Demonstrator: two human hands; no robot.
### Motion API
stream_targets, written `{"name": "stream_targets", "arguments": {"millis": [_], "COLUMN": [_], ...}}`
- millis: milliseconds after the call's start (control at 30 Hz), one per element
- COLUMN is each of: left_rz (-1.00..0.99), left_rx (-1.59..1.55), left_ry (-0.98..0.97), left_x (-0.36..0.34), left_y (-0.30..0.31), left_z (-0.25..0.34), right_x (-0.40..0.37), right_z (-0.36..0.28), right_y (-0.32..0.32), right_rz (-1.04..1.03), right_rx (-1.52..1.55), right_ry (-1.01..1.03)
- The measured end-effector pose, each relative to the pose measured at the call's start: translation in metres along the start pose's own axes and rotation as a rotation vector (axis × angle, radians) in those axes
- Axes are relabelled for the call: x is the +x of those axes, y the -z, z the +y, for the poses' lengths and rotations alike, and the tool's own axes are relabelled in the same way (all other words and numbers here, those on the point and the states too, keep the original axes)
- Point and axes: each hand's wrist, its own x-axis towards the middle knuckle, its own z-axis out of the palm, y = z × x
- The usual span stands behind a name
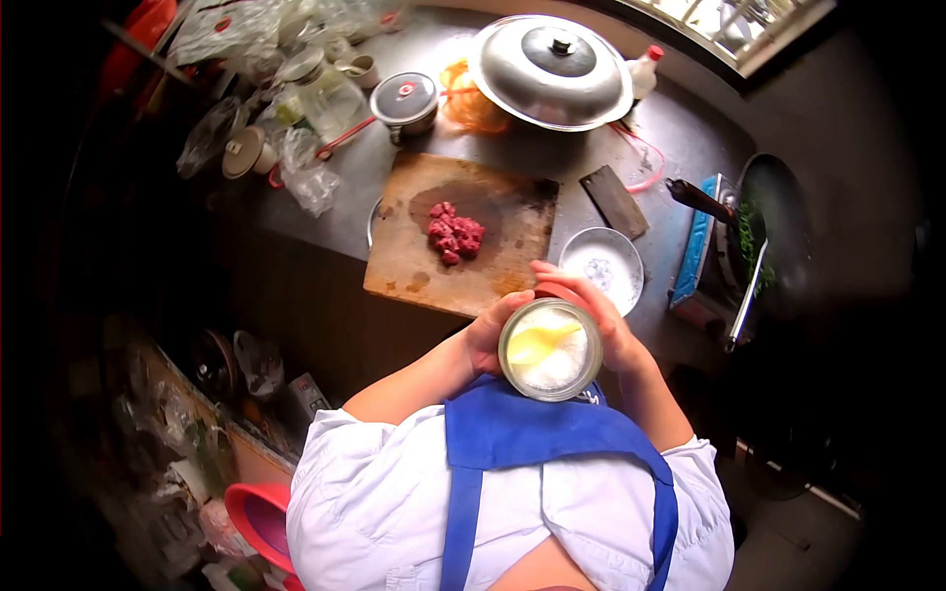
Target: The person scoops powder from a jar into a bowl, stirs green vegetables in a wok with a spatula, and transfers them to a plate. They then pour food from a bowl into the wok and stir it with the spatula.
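Note:
Close to my apron, an open glass jar (552, 379) holds white powder or grains with a yellow scoop (537, 343) lying in it. My left hand (488, 333) is wrapped round the jar's left side. My right hand (606, 320) is at the jar's far right side, its fingers round a red lid (560, 292). Beyond them, chopped red meat (454, 234) lies on a wooden board (399, 266). Just right of the board is a bowl (631, 258) with some white stuff in it.
A cleaver (613, 201) lies behind the bowl. Farther back stand a large lidded pan (507, 84), a small lidded pot (404, 98) and a bottle (644, 73). At right, a wok (788, 217) holds greens and a spatula. Plastic bags and jars crowd the back left.

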Motion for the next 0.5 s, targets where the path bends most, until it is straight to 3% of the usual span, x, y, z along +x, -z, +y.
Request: {"name": "stream_targets", "arguments": {"millis": [33,67,100,167,200,233,300,367,433,500], "left_rz": [-0.002,-0.158,-0.156,0.026,-0.09,0.176,0.255,0.262,0.294,0.327], "left_rx": [0.012,-0.101,-0.099,-0.007,-0.048,0.058,0.153,0.17,0.12,0.158], "left_ry": [-0.04,-0.04,-0.054,-0.09,-0.057,-0.218,-0.324,-0.327,-0.333,-0.231], "left_x": [-0.005,-0.009,-0.015,-0.028,-0.032,-0.037,-0.045,-0.057,-0.074,-0.095], "left_y": [0.001,0.002,-0.002,-0.011,-0.005,-0.012,-0.005,0.002,0.007,0.015], "left_z": [0.0,0.001,0.004,0.011,0.017,0.016,0.023,0.031,0.036,0.043], "right_x": [0.004,0.009,0.015,0.026,0.034,0.043,0.062,0.073,0.084,0.101], "right_z": [-0.001,0.0,0.002,0.008,-0.012,-0.017,-0.045,-0.044,-0.031,-0.005], "right_y": [-0.013,-0.013,-0.011,-0.01,-0.012,-0.023,-0.022,-0.039,-0.04,-0.036], "right_rz": [-0.05,-0.108,-0.121,0.172,0.193,0.252,-0.126,-0.166,-0.309,-0.539], "right_rx": [0.155,0.175,0.178,0.326,0.093,-0.036,-0.893,-0.995,-1.024,-0.922], "right_ry": [-0.093,-0.156,-0.157,-0.057,0.113,0.284,0.42,0.369,0.492,0.824]}}
